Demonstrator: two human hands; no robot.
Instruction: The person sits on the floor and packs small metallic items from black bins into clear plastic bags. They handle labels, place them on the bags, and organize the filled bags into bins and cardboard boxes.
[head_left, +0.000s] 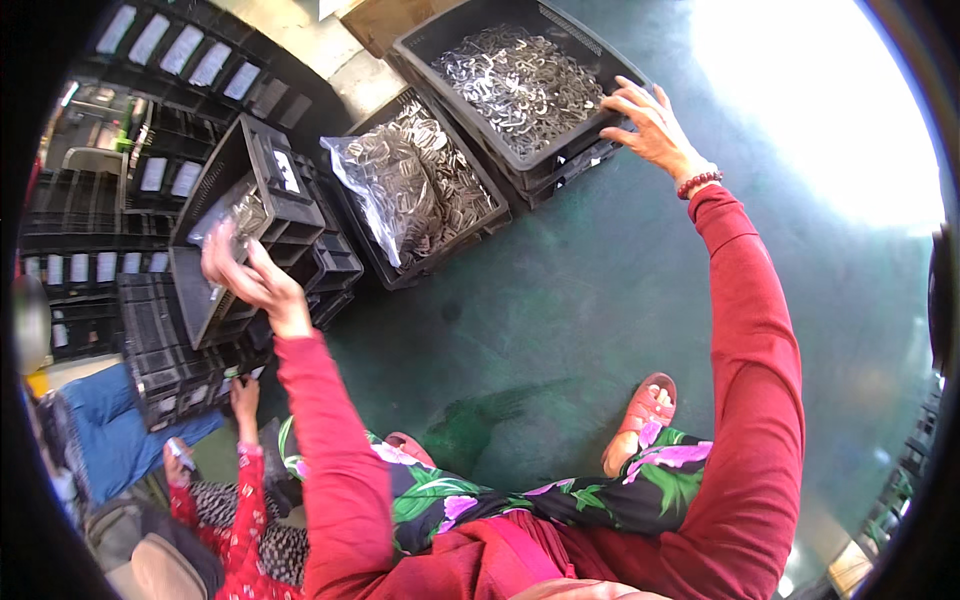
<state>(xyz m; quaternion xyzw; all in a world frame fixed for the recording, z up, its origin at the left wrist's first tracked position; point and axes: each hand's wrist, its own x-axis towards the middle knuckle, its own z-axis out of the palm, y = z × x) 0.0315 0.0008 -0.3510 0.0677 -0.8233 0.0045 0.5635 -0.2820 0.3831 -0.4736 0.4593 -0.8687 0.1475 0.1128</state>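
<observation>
A green floor [620, 300] fills the middle and right of the frame. At upper left stand stacked black crates [150, 340]. At top centre a black bin [590, 130] full of small metal parts sits on another crate; just left of it a second bin [480, 215] holds more parts and a clear bag [385, 190] of them. A tilted crate [260, 190] leans at left. The right hand [650, 125], fingers spread, rests on the top bin's right rim. The left hand [250, 275], at centre left, pinches a small clear bag [235, 215] at the tilted crate's mouth. Another person [225, 500] crouches at lower left.
</observation>
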